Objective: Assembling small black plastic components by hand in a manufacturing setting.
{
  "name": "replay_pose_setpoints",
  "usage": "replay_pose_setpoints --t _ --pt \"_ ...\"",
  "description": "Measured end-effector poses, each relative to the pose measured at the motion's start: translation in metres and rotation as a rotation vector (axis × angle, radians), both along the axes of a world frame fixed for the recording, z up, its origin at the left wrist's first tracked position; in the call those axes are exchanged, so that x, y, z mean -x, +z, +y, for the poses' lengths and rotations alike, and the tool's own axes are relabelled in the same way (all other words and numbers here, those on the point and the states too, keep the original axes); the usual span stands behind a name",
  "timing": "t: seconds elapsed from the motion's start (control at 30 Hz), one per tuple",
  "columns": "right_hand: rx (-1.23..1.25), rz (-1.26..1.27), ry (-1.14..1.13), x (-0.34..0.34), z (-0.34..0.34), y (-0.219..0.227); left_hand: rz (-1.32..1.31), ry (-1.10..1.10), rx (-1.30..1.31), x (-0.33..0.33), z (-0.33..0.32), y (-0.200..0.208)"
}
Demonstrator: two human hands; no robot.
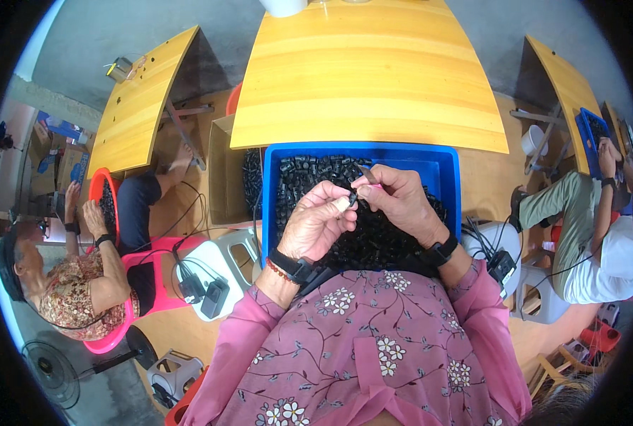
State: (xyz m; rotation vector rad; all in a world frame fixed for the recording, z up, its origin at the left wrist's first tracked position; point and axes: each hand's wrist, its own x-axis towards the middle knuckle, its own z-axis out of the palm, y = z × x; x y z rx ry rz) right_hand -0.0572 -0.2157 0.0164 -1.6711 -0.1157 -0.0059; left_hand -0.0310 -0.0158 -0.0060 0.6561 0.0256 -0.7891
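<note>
My left hand (318, 221) pinches a small black plastic piece (353, 199) between thumb and fingertips. Closed around a small knife, my right hand (405, 206) meets the left at the piece. The knife's short dark blade (367, 174) points up and away, and a bit of pink shows at its handle, mostly covered by the fingers. Both hands are held over a blue tray (455, 213) on my lap, heaped with many similar black pieces (316, 170). The exact shape of the held piece is partly hidden by my fingertips.
A yellow wooden table (366, 78) stands just beyond the tray. Beside it is a cardboard box (221, 170) with more black pieces. White stools (213, 273) with cables and black adapters flank me. One person sits left with a red basin (95, 190), another right by a blue tray (585, 145).
</note>
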Motion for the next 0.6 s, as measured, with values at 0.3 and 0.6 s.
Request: replay_pose_setpoints --t 0.3,0.6 --pt "-0.092 -0.043 0.011 0.002 -0.003 -0.004 0.009 -0.019 -0.031 0.003 -0.003 0.009" --pt "-0.106 -0.066 0.030 0.004 -0.003 -0.006 0.029 -0.046 0.037 0.006 -0.004 -0.004"
